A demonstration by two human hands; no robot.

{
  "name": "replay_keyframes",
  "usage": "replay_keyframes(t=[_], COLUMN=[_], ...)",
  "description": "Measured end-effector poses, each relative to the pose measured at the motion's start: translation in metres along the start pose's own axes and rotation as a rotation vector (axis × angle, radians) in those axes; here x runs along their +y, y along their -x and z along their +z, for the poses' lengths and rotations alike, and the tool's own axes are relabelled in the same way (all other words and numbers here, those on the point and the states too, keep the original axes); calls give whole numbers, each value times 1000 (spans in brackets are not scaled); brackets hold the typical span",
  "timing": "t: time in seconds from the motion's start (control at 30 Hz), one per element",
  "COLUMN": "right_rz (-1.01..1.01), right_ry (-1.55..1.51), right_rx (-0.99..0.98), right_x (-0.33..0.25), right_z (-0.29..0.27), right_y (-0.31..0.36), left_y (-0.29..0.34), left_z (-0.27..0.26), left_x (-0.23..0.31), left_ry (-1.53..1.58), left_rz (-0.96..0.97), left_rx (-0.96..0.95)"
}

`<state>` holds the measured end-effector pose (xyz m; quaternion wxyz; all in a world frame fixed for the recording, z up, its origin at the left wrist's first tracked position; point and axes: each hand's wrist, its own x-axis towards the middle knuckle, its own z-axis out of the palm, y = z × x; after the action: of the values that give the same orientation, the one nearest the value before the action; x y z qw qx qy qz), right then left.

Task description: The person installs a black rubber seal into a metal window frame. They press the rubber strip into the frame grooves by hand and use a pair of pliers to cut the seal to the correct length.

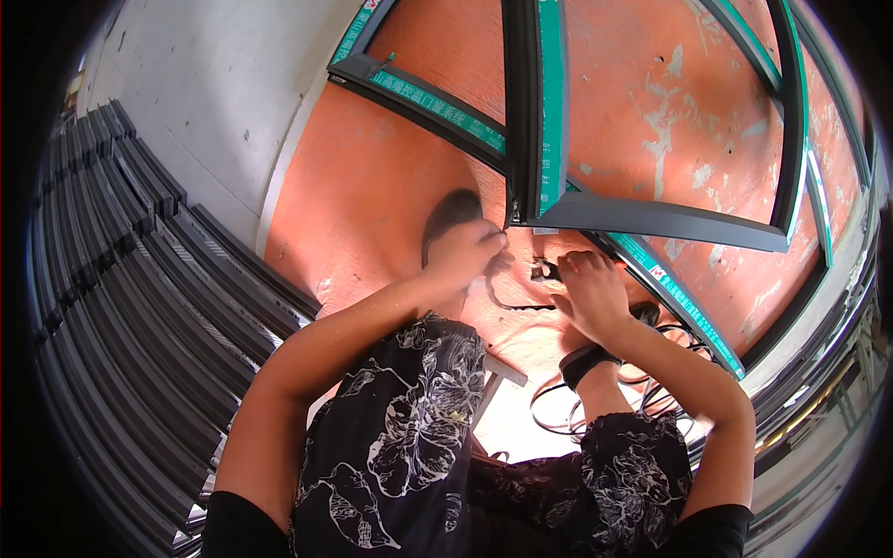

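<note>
The frame [524, 130], dark with green tape [553, 93], lies over the orange surface [363, 186], its near corner in front of the hands. The left hand [462, 253] is just beside that corner, thumb and fingertips drawn together; whether anything is pinched between them cannot be told. The right hand [593, 293], on the other side of the corner, is curled around a small dark tool [545, 271] with a metal tip. A black strip [519, 307] curves between the two hands. Coils [549, 414] of thin black material lie near the right sandal [586, 361]. White printed characters run along the tape; a red-and-white mark shows on one length. Beyond the left edge of the orange surface, dark bars [139, 307] lie stacked in rows.
</note>
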<state>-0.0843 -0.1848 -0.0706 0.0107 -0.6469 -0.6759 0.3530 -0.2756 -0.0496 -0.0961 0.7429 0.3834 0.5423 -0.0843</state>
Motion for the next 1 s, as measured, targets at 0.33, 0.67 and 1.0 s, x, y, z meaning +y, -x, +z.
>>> replay_keyframes(t=[0.33, 0.67, 1.0], right_rz=[226, 297, 264], right_ry=[-1347, -1338, -1151], right_rx=[-162, -178, -94], right_x=[-40, -35, -33], right_z=[28, 43, 38], right_y=[-25, -24, -30], left_y=[1, -42, -52], left_z=[9, 6, 10], left_x=[32, 26, 28], left_ry=[-481, 176, -88], left_rz=[40, 153, 170], left_rx=[70, 64, 245])
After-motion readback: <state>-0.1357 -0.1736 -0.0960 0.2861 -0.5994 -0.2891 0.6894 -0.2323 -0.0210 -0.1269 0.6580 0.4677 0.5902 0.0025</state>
